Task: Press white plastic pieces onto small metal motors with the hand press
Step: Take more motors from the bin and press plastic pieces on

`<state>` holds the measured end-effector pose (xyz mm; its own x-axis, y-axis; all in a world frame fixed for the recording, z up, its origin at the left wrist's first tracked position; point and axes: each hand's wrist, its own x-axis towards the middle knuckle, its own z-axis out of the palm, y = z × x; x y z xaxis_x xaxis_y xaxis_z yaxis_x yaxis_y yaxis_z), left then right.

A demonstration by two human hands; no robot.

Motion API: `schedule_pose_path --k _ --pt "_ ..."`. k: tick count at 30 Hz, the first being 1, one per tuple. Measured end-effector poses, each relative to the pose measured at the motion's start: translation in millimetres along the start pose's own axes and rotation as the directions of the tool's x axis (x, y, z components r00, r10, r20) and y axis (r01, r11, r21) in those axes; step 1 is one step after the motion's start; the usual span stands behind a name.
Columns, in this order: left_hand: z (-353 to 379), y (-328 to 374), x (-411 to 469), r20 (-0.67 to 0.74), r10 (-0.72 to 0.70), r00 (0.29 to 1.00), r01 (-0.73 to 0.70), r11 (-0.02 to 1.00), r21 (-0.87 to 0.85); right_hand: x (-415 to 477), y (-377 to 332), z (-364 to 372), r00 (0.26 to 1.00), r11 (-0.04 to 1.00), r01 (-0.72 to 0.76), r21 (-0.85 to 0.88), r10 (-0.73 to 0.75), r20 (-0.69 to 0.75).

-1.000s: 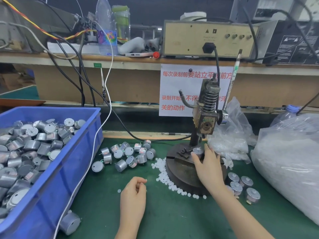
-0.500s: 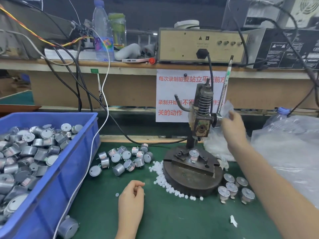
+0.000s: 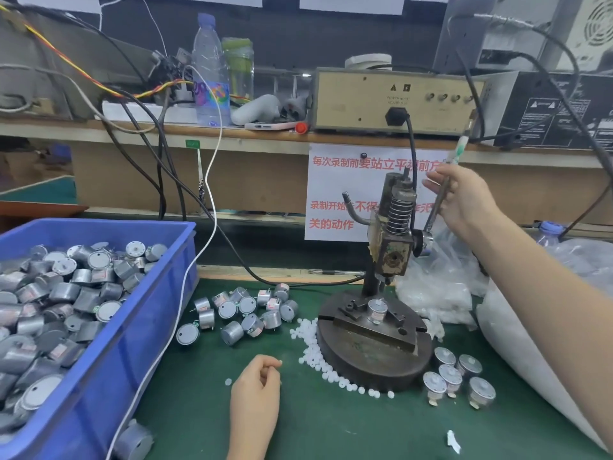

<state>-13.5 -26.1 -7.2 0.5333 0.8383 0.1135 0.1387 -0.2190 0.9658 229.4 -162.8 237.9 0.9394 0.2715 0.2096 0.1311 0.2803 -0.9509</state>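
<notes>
1. Since half a second ago, the right hand (image 3: 464, 200) is raised from beside the press head (image 3: 393, 257) to the lever (image 3: 459, 151), which is now gripped partway up its shaft.
2. The left hand (image 3: 255, 390) is kept low on the green mat (image 3: 331, 433), fingers curled, with a white plastic piece (image 3: 280, 361) pinched at its fingertips.
3. One small metal motor (image 3: 377, 308) is seated upright in the fixture on the round press base (image 3: 374, 366), under the ram. Whether a white piece already sits on its shaft cannot be told.
4. If no piece is in place, bare metal would probably be struck by the ram. If the piece is tilted, it could be crushed or pushed on crooked. A hard pull could also mark the motor cap.
5. Room for the lever stroke looks open toward the person. The plastic bags (image 3: 441, 293) lie just behind and to the right of the press. Loose white plastic pieces (image 3: 315, 346) touch the left edge of the base. The finished motors (image 3: 457, 376) stand close at its right front, so little bare mat is left around the base.
</notes>
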Motion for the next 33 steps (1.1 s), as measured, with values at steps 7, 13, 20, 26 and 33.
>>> schedule_pose_path --k 7,13,20,26,33 --pt "0.4 0.4 -0.4 0.0 0.019 1.0 -0.019 1.0 0.0 -36.4 -2.4 -6.3 0.943 0.94 0.332 0.078 -0.328 -0.063" --pt "0.1 -2.3 -0.5 -0.005 0.012 1.0 -0.012 1.0 0.006 -75.2 27.8 -18.4 0.882 0.883 0.467 0.04 -0.463 -0.087" --pt "2.2 -2.2 0.2 0.015 0.015 1.0 -0.016 0.997 0.077 -84.7 38.8 -32.0 0.884 0.882 0.466 0.074 -0.467 0.0" --pt "3.1 -1.2 0.3 0.004 0.032 0.999 -0.032 0.996 0.083 -84.8 42.7 -26.0 0.853 0.853 0.522 0.03 -0.522 -0.008" --pt "2.7 -0.4 -0.3 0.006 0.029 1.0 -0.03 0.996 0.085 -85.1 41.5 -26.7 0.856 0.855 0.518 -0.033 -0.517 0.019"
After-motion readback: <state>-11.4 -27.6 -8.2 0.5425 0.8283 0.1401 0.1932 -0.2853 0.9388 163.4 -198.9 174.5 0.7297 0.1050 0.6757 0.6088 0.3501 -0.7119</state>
